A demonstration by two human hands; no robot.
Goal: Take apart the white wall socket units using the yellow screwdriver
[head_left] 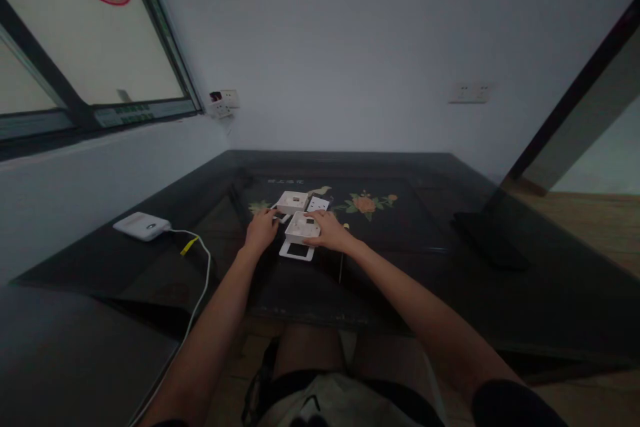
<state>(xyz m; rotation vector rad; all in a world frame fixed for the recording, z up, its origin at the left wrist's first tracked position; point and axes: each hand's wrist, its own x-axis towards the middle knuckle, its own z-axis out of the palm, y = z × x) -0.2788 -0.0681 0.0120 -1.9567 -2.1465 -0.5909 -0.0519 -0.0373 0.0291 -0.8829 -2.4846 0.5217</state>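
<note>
My right hand [330, 231] grips a square white socket box [301, 227] by its right side, thumb at the near edge and fingers over the far rim. My left hand [261, 227] is to the left, its fingertips closed at a small white frame [283, 218]; their exact hold is partly hidden. Just beyond it lies another open white socket box [292, 201]. A white socket plate [319, 205] with dark holes rests beside that box. Nearest to me, a white frame with a dark window [297, 251] lies flat, partly under the gripped box.
The dark table [400, 280] has painted flowers [365, 204]. At left sits a white device [143, 226] with a cable [206, 267] and yellow tag [189, 246]. A thin rod [341, 268] lies near my right wrist. A black flat object [490, 241] is at right.
</note>
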